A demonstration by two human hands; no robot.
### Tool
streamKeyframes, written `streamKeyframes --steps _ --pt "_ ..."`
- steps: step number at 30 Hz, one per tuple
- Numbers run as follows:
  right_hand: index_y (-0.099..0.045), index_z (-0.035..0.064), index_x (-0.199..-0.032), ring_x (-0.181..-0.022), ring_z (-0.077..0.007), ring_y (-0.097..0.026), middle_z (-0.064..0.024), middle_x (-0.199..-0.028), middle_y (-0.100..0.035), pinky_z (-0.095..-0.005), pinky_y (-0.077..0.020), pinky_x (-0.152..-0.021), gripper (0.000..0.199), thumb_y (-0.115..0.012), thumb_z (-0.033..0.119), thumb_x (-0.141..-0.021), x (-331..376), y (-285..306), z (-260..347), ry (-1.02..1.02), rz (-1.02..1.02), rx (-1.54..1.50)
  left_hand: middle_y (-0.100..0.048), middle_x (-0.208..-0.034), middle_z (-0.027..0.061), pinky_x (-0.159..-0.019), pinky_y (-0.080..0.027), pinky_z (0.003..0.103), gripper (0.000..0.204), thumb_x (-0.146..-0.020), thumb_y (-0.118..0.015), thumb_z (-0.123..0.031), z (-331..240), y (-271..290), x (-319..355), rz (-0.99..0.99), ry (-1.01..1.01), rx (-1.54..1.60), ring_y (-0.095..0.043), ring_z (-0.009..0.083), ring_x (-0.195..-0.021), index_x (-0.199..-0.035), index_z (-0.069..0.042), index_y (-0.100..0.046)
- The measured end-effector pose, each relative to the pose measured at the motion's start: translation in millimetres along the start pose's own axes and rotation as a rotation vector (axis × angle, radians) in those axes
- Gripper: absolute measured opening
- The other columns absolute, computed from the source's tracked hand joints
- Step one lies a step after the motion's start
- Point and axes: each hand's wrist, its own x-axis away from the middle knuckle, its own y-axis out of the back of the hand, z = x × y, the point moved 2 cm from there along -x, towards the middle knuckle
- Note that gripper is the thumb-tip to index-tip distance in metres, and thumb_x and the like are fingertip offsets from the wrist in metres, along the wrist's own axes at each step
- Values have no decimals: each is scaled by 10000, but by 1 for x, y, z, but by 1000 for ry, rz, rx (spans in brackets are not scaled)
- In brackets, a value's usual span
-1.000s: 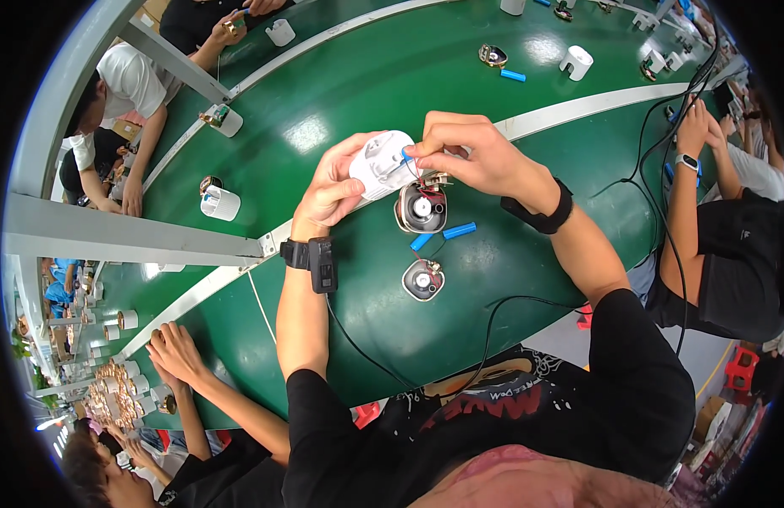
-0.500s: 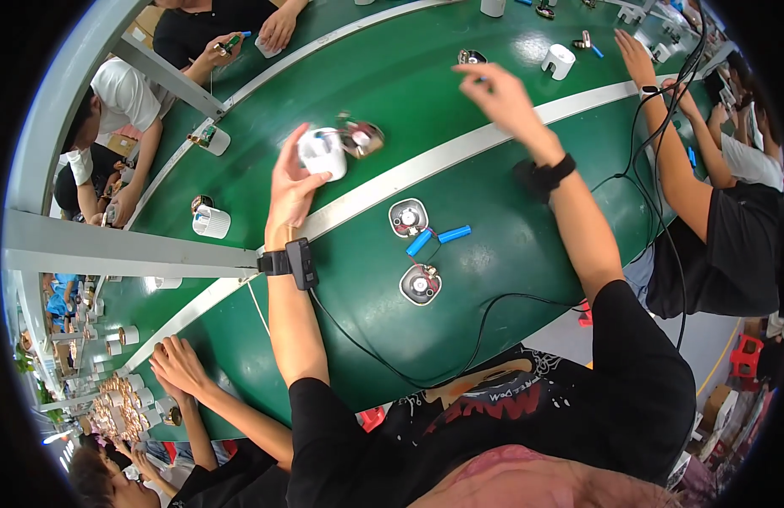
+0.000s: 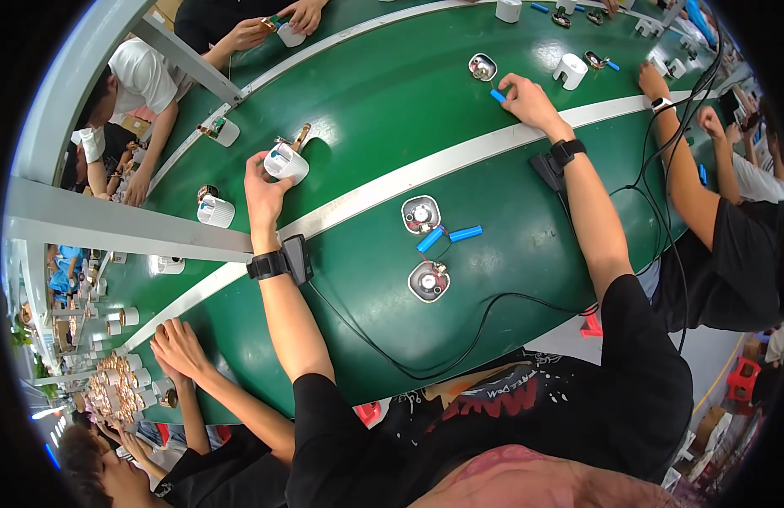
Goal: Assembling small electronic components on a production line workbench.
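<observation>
My left hand (image 3: 267, 199) is closed round a white cylindrical housing (image 3: 284, 166) above the green belt. A small assembly with a copper-coloured end (image 3: 303, 135) sits against the housing's far side; how it is joined I cannot tell. Farther right, my right hand (image 3: 532, 106) pinches a blue cylindrical battery (image 3: 498, 96). Just beyond that battery lies an oval speaker unit (image 3: 483, 67) with a grey rim. On the near table between my arms rest two more speaker units, one farther (image 3: 421, 215) and one nearer (image 3: 429, 281), with two blue batteries (image 3: 466, 233) wired beside them.
A pale metal rail (image 3: 409, 186) runs between belt and near table. White housings stand at left (image 3: 216, 212) and far right (image 3: 570, 71). A grey post (image 3: 129, 233) juts in from the left. Black cable (image 3: 485, 334) trails across the table. Co-workers' hands (image 3: 184, 351) are nearby.
My left hand has shifted left and slightly nearer with the white housing. My right hand has come down from over the far speaker unit and now grips the blue battery beside it.
</observation>
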Motion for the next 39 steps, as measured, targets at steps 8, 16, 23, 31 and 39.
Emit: streamKeyframes --steps 8,16,23,31,39 --pt "-612 -23 -1087 -650 -125 -576 -49 -828 -676 -263 -433 -560 274 -594 160 -884 31 22 15 -265 465 -735 -569 -1252 175 -949 -481 381 558 -767 -700 -3 -66 8 14 -426 -281 -237 -568 274 -1164 -1275 -27 -471" --pt "-579 -15 -1084 -829 -164 -585 -104 -1034 -629 -283 -490 -791 232 -576 156 -926 39 69 28 -214 -32 -1709 -616 -1151 125 -927 -487 381 384 -802 -670 5 -115 -48 36 -287 -509 -50 -608 263 -1088 -1169 -34 -566" --pt "-579 -1 -1056 -1073 -221 -564 -138 -1193 -610 -344 -420 -1022 224 -613 167 -912 11 74 -81 -40 -600 -1584 -658 -1012 114 -881 -501 355 215 -823 -637 -4 -104 -58 35 -197 -533 -79 -651 251 -967 -1037 -22 -625" --pt "-545 54 -900 -983 -191 -605 -98 -1021 -623 -327 -469 -933 304 -747 263 -811 -18 52 -113 -130 -470 -498 -667 -948 133 -836 -512 349 147 -827 -617 -5 -97 -70 40 -140 -552 -119 -664 271 -909 -973 -9 -633" --pt "-587 75 -1078 -962 -187 -638 -71 -1117 -646 -390 -506 -935 315 -664 321 -899 11 39 -13 -354 -140 -1095 -617 -1124 140 -907 -496 365 322 -775 -686 -26 -114 -88 50 53 -566 -48 -623 306 -1024 -1087 -47 -608"
